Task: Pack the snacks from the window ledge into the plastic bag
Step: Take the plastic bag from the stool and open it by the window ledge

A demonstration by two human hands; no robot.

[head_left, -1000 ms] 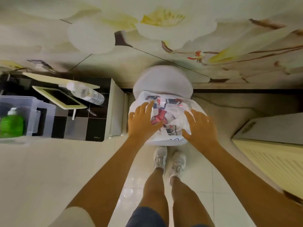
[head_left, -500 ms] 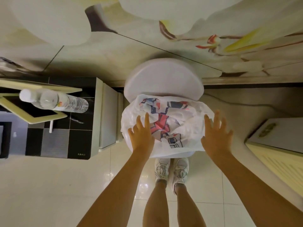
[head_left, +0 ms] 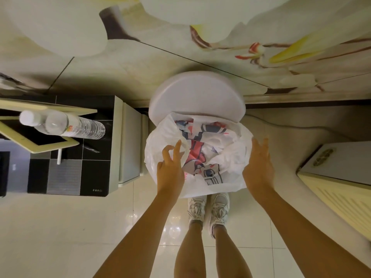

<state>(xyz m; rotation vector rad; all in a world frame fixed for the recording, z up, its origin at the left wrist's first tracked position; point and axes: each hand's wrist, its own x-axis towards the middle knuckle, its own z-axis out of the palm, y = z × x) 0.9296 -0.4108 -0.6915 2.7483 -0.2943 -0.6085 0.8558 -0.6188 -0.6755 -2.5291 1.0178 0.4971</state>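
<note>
A white plastic bag [head_left: 226,141] with red and blue print lies crumpled on a round white stool [head_left: 196,95] in front of me. My left hand [head_left: 170,167] is at the bag's left rim, index finger curled to the thumb, pinching the plastic. My right hand [head_left: 259,165] hovers at the bag's right edge with its fingers straight and holds nothing. No snacks and no window ledge are in view.
A water bottle [head_left: 66,125] stands on a black-and-grey cabinet [head_left: 94,173] to the left, beside a cream-framed tablet [head_left: 40,145]. A cream radiator [head_left: 341,193] is at the right. The flower-patterned wall [head_left: 180,47] is behind the stool. My feet [head_left: 208,209] stand on glossy floor tiles.
My right hand has slid off the bag to its right edge. My left hand's flat fingers have curled into a pinch at the left rim.
</note>
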